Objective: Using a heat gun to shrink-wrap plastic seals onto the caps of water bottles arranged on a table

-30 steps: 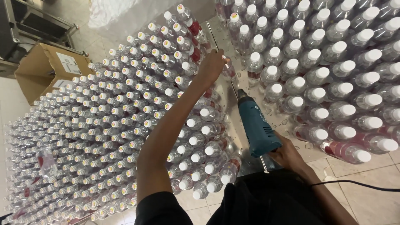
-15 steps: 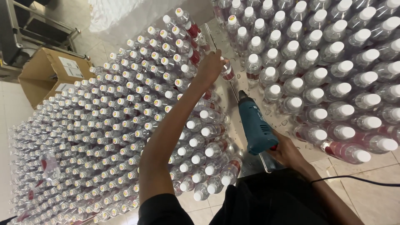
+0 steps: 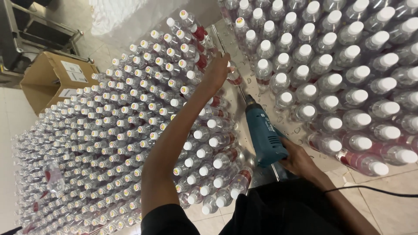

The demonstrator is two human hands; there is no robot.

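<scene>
Head view, looking down. A wet metal table (image 3: 226, 109) is being shown packed with two large blocks of clear plastic bottles: a left block of bottles (image 3: 109, 139) with white caps, and a right block of bottles (image 3: 348, 82) with larger-looking white caps, some with red labels. A narrow bare lane of the table, beaded with water drops, is being left open between the two blocks, running from near to far; this lane is the only free room on the surface, and both arms are being held within it.

The left hand (image 3: 216, 72) is being stretched to the far end of the lane, its fingers being closed around a single bottle (image 3: 234, 77) with a red label, which is standing in the lane just beside the left block. The right hand (image 3: 298, 159) is being wrapped around the handle of a blue heat gun (image 3: 263, 135), whose nozzle is being pointed far, toward the held bottle, though well short of touching it. A black cord (image 3: 374, 190) is being trailed from the near side to the right across the tiled floor (image 3: 383, 209).

At the near edge, the table rim is being met by pale floor tiles. At far left, a cardboard box (image 3: 54, 80) is being shown beside a dark metal frame (image 3: 26, 26) on the floor, apart from the table.
</scene>
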